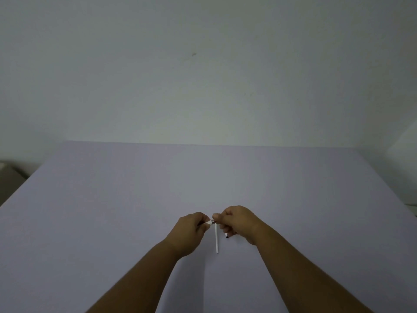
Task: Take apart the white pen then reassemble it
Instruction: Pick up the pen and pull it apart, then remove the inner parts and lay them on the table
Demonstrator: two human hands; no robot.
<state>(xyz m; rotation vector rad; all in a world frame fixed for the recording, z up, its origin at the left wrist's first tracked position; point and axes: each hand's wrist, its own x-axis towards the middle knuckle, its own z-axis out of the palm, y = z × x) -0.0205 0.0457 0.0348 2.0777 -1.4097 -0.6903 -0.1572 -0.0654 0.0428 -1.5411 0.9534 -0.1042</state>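
My left hand (191, 229) pinches a short white pen part (208, 222) with a silvery end that points right. My right hand (237, 222) grips the other end of that part between thumb and forefinger, so both hands meet on it just above the table. A thin white tube (216, 239), the pen's refill or barrel, lies on the table below the hands, running toward me. A small dark piece (227, 236) shows under my right hand's curled fingers. Whether it is in that hand or resting on the table is unclear.
The lavender table (112, 211) stretches wide around the hands, its far edge meeting a pale wall. A brownish object (9, 179) sits beyond the table's left edge.
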